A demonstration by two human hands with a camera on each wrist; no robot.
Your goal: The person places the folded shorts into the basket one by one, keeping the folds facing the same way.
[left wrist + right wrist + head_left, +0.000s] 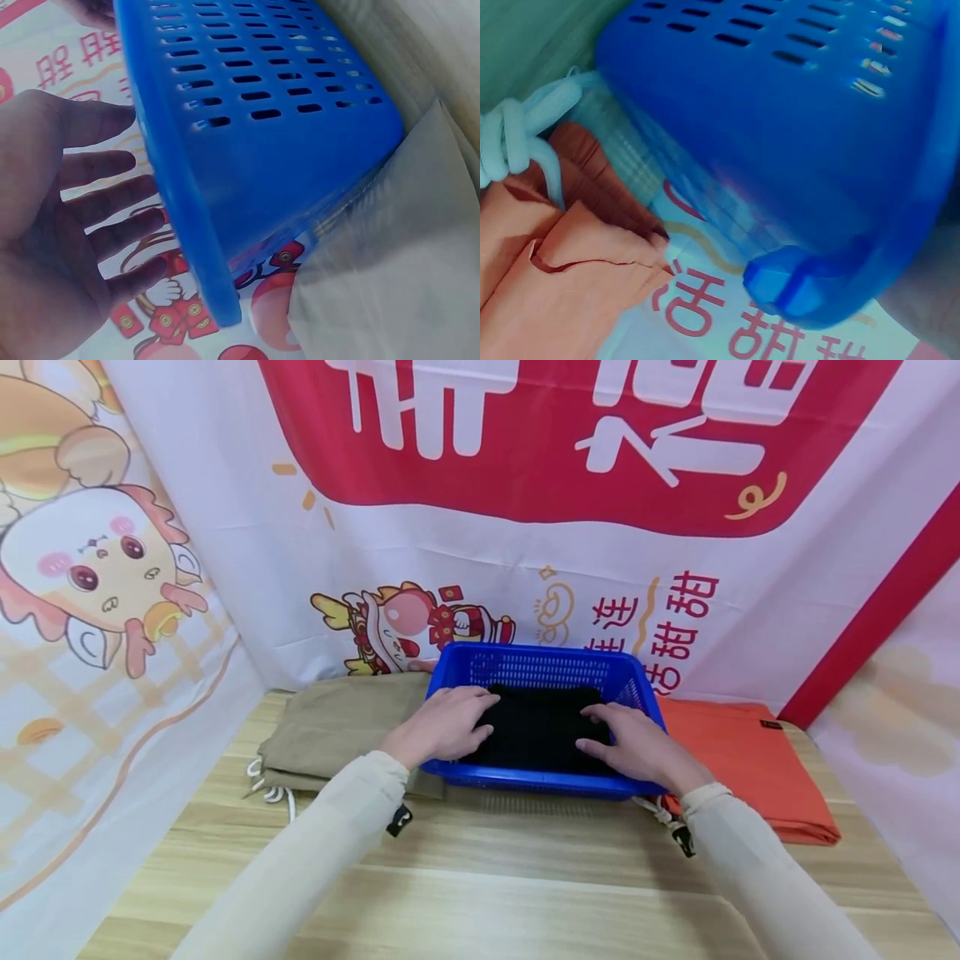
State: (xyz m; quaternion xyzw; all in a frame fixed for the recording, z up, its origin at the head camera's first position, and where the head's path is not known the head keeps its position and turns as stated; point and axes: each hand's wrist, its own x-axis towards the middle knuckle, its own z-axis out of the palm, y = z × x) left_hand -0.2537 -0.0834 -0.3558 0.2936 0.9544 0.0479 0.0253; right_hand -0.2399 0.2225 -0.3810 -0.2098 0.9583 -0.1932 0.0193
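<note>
A blue plastic basket (540, 779) with slotted walls stands on the table, and a black folded cloth (540, 727) lies inside it. Over the basket's left side is my left hand (448, 720), its fingertips at the cloth's left edge. The left wrist view shows that hand's fingers (112, 199) spread and fairly straight beside the basket rim. My right hand (633, 743) is over the right side, thumb and fingers apart near the cloth's right edge. In the right wrist view the basket wall (802, 135) hides most of that hand.
Left of the basket lies a folded khaki cloth item (337, 727) with white cords (279, 795). A folded orange cloth item (750, 768) with a knotted white cord (514, 142) lies to the right. A printed curtain (450, 552) hangs right behind the basket.
</note>
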